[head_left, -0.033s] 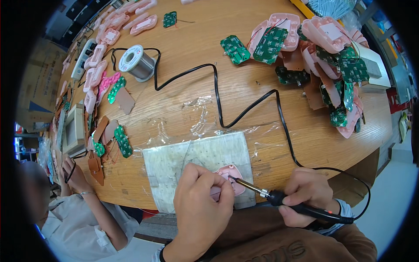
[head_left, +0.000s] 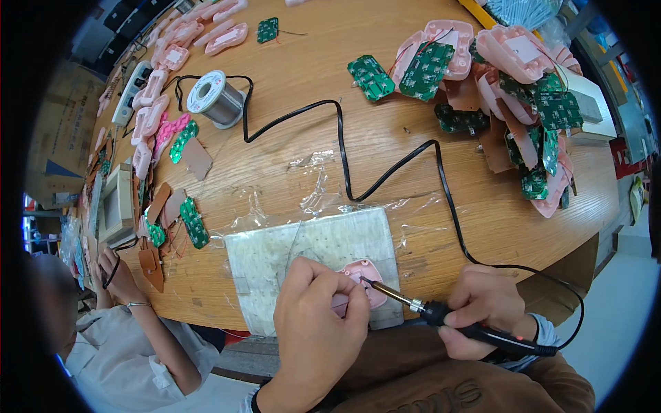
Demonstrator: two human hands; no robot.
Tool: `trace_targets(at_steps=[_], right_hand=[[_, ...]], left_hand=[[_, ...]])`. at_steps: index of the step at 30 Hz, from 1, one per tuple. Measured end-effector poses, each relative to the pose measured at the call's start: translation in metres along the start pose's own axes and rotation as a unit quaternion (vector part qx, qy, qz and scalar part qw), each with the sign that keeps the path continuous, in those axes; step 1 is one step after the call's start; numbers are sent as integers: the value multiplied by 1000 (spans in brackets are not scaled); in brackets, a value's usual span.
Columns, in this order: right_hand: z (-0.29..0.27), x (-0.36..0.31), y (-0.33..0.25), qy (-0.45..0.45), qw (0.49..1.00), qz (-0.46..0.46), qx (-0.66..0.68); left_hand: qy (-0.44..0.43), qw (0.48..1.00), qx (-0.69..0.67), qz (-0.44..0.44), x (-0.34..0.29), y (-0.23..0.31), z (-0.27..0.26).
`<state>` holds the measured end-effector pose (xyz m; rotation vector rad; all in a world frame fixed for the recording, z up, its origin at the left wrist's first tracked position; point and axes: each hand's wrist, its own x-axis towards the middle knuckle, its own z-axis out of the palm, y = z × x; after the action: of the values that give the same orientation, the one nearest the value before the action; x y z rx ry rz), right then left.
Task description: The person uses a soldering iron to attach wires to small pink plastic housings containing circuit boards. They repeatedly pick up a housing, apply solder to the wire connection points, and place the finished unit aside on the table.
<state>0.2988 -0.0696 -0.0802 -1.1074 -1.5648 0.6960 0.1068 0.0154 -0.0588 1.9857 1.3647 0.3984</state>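
Your left hand [head_left: 318, 323] pinches a small pink plastic shell [head_left: 363, 277]; your right hand [head_left: 485, 308] grips a black-handled soldering iron [head_left: 451, 318], tip pointing left at it.

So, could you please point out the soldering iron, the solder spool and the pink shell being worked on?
soldering iron [head_left: 441, 315]: head view, on the black collar behind the metal tip.
solder spool [head_left: 215, 98]: head view, on the wound wire.
pink shell [head_left: 363, 272]: head view, on its upper edge.
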Motion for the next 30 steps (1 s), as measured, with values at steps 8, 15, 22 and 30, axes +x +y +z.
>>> trace_targets(at_steps=[8,15,22,30], right_hand=[[-11,-3,-3,55,998,-3,4],[-11,-16,-2,90,996,12,24],[-8,-30,-8,148,988,10,50],[-5,-37,-17,211,971,-4,110]], left_hand=[[-12,1000,-5,-7,2,1,-2],[-12,1000,-6,-13,2,3,-3],[-21,999,2,-24,1,7,-6],[-21,999,37,-15,-5,8,-8]])
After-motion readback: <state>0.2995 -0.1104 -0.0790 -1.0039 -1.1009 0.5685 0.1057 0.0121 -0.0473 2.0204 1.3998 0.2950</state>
